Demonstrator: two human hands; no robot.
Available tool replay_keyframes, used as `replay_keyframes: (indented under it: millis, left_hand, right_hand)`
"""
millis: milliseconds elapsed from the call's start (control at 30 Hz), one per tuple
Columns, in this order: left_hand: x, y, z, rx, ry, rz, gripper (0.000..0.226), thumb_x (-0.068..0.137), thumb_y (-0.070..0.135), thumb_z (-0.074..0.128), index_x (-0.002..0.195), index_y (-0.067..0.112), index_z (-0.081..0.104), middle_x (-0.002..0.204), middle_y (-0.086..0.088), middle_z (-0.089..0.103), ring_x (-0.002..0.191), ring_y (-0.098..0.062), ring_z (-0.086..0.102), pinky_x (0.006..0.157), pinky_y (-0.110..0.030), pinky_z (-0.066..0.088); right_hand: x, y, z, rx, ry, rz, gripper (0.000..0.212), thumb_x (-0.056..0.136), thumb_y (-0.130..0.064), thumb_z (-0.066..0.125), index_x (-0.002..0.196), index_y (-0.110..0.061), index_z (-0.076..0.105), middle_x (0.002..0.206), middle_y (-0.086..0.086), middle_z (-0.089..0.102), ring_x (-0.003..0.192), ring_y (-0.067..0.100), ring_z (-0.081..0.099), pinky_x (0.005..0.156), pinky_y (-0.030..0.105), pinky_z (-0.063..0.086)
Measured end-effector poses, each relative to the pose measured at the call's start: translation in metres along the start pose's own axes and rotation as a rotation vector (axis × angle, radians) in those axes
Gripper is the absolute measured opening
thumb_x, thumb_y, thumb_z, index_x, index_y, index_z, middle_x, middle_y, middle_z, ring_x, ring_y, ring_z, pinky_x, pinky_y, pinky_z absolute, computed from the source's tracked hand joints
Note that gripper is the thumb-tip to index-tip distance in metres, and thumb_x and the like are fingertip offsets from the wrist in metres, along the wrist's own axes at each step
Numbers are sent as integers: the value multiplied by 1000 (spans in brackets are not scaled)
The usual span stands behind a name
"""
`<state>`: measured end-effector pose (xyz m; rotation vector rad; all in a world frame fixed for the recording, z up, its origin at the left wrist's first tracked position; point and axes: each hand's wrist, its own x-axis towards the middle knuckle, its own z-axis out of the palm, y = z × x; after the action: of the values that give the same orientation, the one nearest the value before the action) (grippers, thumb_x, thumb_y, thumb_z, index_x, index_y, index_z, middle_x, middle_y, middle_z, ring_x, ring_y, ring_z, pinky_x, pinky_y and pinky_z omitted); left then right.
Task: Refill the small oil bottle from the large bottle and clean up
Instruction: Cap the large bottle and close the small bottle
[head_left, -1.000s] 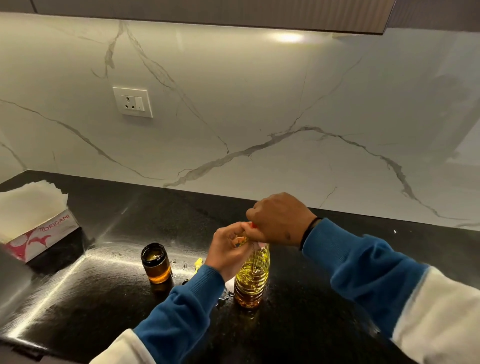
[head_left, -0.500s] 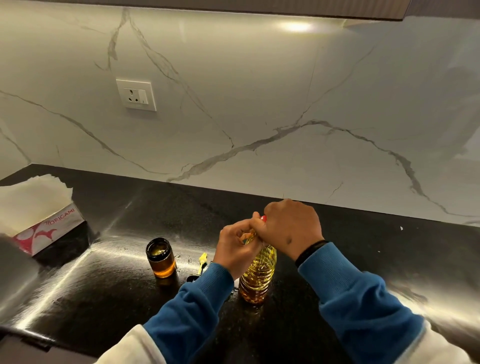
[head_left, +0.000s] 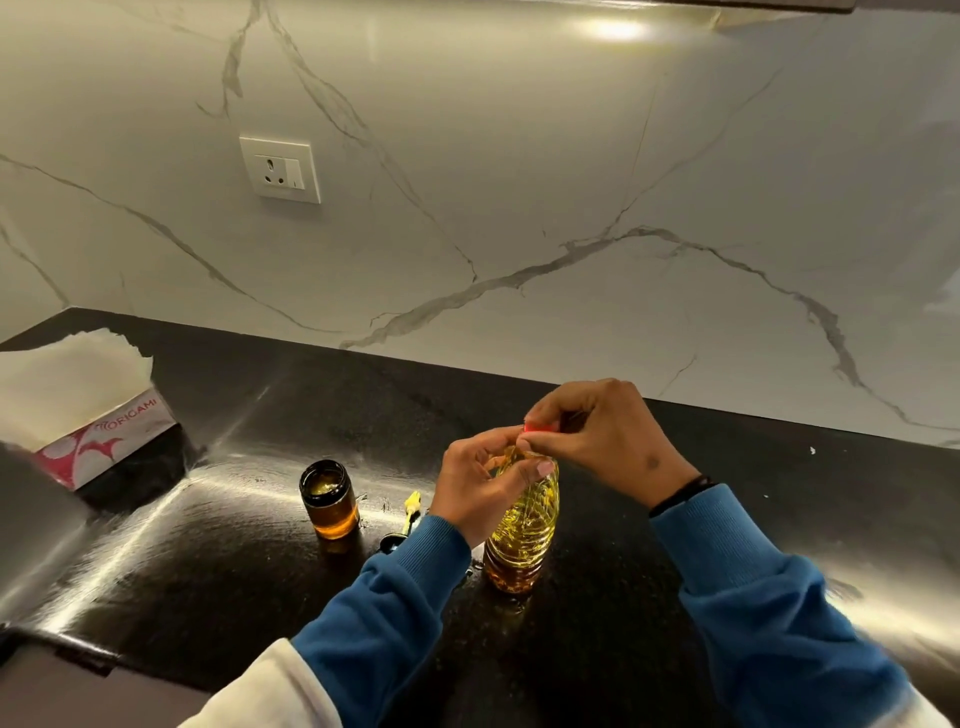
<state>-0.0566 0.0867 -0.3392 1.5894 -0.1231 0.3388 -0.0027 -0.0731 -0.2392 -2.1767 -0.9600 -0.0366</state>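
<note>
While left hand (head_left: 475, 486) is clamping thin, crushable large bottle (head_left: 522, 525) at neck, right hand (head_left: 597, 436) is pinching red cap (head_left: 540, 427); small oil bottle (head_left: 329, 499) sitting open at 9 o'clock.

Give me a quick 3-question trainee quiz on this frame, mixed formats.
1. True or false: the small amber bottle has its top off.
2. Which hand pinches the red cap? A) left hand B) right hand
3. Fill in: the tissue box sits at the counter's far ____ side.

Key: 1 true; 2 B, while the left hand steadies the large oil bottle at the neck; 3 left.
</note>
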Motion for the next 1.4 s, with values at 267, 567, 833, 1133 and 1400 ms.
replay_keyframes:
  millis: [267, 567, 833, 1133, 1400]
  left_hand:
    - [2, -1, 2, 41, 5, 23, 36, 88, 8, 77, 124, 10, 71, 114, -4, 76, 108, -22, 72, 93, -49, 60]
    - [5, -3, -1, 10, 32, 0, 38, 92, -3, 69, 121, 22, 71, 114, -2, 76, 110, -21, 72, 93, -44, 60]
    - [10, 7, -6, -58, -97, -13, 35, 88, 4, 75, 120, 18, 71, 116, -5, 76, 112, -24, 71, 94, -37, 59]
    - [12, 7, -7, -24, -53, -5, 37, 91, 4, 72, 119, 28, 69, 116, 2, 76, 111, -20, 72, 91, -31, 60]
    - [4, -10, 6, 110, 70, 44, 37, 93, 2, 68, 129, 8, 68, 120, -8, 73, 113, -20, 70, 96, -49, 59]
  right_hand:
    - [-20, 20, 28, 501, 211, 134, 30, 73, -17, 84, 100, -6, 77, 96, 3, 78, 91, 16, 74, 80, 27, 60]
    - [-24, 5, 70, 458, 574, 245, 24, 73, -17, 88, 93, -17, 75, 92, -3, 75, 87, 12, 72, 76, 27, 60]
    - [-10, 39, 16, 609, -46, 160, 40, 76, -20, 78, 114, -9, 73, 117, 4, 70, 104, 16, 69, 84, 24, 57]
    - [-15, 30, 45, 595, 160, 180, 39, 83, -17, 74, 121, -9, 71, 115, 2, 73, 102, 6, 69, 96, 37, 57]
    - [-31, 13, 73, 489, 483, 296, 33, 85, -20, 76, 117, -24, 71, 113, -9, 73, 108, 2, 67, 95, 28, 57]
